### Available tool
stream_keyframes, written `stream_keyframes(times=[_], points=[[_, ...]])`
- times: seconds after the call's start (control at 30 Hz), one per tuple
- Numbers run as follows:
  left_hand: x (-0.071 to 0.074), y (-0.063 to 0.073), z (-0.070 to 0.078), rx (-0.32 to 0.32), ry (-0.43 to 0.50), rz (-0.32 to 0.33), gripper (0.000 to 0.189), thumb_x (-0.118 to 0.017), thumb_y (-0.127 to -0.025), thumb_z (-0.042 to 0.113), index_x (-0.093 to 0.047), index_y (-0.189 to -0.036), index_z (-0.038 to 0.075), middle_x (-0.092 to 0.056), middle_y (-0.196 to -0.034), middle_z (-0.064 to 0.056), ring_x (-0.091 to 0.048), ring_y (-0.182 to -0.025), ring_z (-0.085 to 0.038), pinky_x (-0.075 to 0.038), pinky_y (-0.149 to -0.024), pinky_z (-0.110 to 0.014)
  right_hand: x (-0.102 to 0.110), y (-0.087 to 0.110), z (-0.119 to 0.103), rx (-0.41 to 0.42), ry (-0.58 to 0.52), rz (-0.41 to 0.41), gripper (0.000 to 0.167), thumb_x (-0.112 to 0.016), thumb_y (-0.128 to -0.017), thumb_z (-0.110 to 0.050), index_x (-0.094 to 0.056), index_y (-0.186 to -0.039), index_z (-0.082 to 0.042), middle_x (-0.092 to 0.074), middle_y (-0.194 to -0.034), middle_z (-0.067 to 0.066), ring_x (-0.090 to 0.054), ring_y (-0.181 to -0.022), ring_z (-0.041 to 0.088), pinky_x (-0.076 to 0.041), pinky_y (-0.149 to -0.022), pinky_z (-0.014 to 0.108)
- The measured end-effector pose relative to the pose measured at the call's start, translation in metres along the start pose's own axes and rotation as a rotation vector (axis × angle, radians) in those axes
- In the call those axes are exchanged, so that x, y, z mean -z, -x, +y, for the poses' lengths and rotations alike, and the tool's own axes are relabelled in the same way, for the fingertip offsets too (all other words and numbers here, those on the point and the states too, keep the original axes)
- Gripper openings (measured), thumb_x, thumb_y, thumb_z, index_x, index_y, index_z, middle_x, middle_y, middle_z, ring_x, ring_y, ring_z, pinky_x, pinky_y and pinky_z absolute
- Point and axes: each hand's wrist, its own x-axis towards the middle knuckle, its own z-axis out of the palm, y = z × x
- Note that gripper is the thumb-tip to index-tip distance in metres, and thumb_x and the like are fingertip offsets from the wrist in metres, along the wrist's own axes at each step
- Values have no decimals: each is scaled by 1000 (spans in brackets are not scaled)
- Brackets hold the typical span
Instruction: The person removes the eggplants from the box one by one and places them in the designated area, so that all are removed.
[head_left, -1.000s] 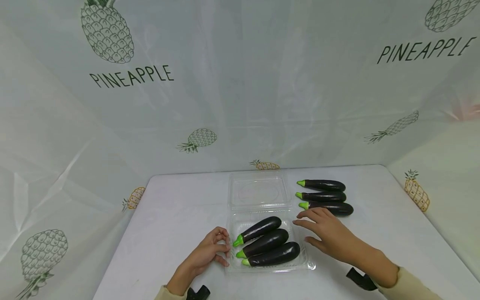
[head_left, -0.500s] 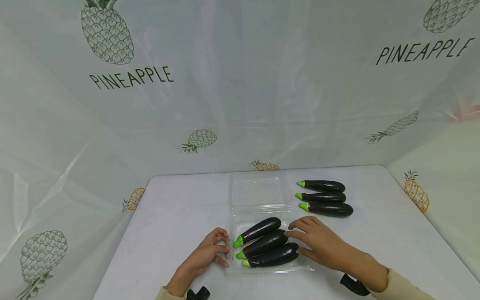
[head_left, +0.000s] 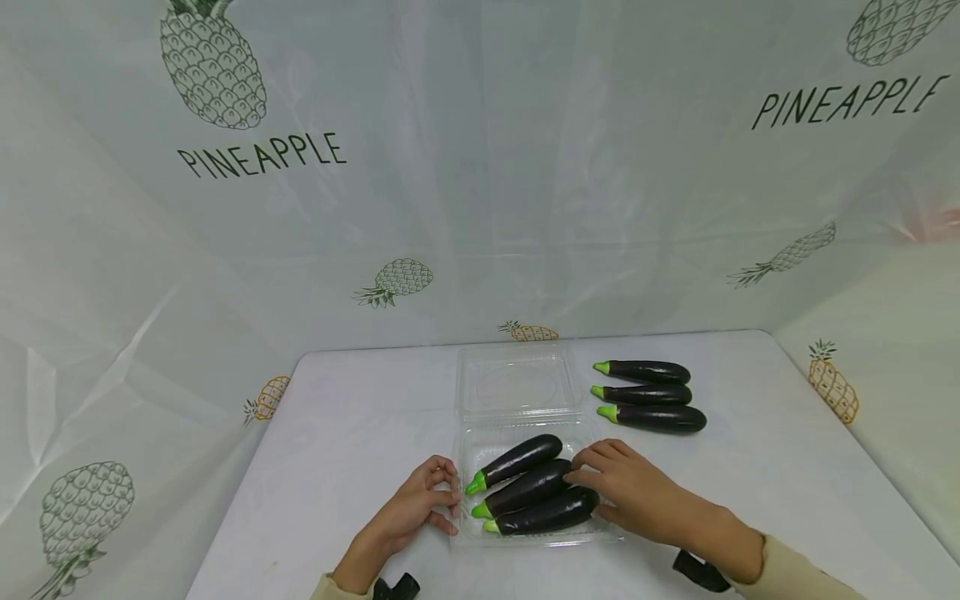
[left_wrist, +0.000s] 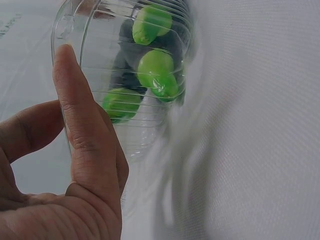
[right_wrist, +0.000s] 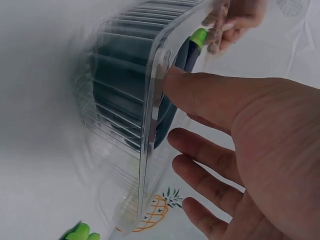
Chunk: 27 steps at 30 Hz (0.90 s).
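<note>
An open clear plastic clamshell container (head_left: 540, 540) holds three eggplants lying aslant: a rear eggplant (head_left: 525, 456), a middle eggplant (head_left: 534, 487) and a front eggplant (head_left: 547, 512). Their green stems (left_wrist: 156, 69) face my left hand (head_left: 420, 504), which pinches the container's left rim (left_wrist: 75, 30) between thumb and fingers. My right hand (head_left: 630, 487) reaches over the opposite side, fingers loosely bent and spread. Its thumb (right_wrist: 200, 92) lies right at the rim, and its other fingertips hover close by the eggplants' rounded ends, gripping nothing.
Three more eggplants (head_left: 648, 395) lie in a row at the back right of the white table (head_left: 360, 408). The container's lid (head_left: 517, 379) lies folded back behind its base. A pineapple-printed curtain (head_left: 480, 183) surrounds the table.
My right hand has moved left and toward the front, from beside the container to the eggplants' ends. It no longer overlaps the back-right row. The left hand stays put.
</note>
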Motion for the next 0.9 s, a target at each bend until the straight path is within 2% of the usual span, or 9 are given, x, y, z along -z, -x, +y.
stream_keyframes(times=[0.27, 0.57, 0.8, 0.9], points=[[0, 0, 0, -1, -2, 2, 35, -61, -96, -5, -39, -123, -4, -52, -101, -5, -59, -77, -15, -63, -59, -27, -7, -1, -1, 25, 42, 8, 55, -99, -69, -19, -76, -119, -18, -68, -116, -1, -61, -111, 25, -56, -99, 46], [0, 0, -1, 0, -2, 6, 36, -60, -95, -6, -39, -124, -4, -52, -101, -5, -59, -77, -15, -63, -59, -27, -9, -5, -4, 2, 68, -57, 51, -98, -72, -20, -76, -118, -18, -70, -115, -1, -63, -113, 25, -55, -102, 47], [0, 0, -1, 2, -2, 7, 35, -60, -95, -7, -39, -123, -4, -53, -101, -4, -59, -77, -15, -63, -58, -27, -15, -8, -5, 17, 135, -33, 51, -100, -68, -25, -75, -113, -18, -71, -110, -2, -63, -109, 24, -56, -101, 45], [0, -1, 0, 6, 1, 8, 35, -60, -96, -7, -39, -124, -4, -53, -101, -3, -59, -77, -15, -63, -58, -27, -16, -10, -7, 14, 159, -46, 53, -101, -66, -29, -74, -111, -17, -71, -108, -2, -64, -107, 24, -56, -100, 44]])
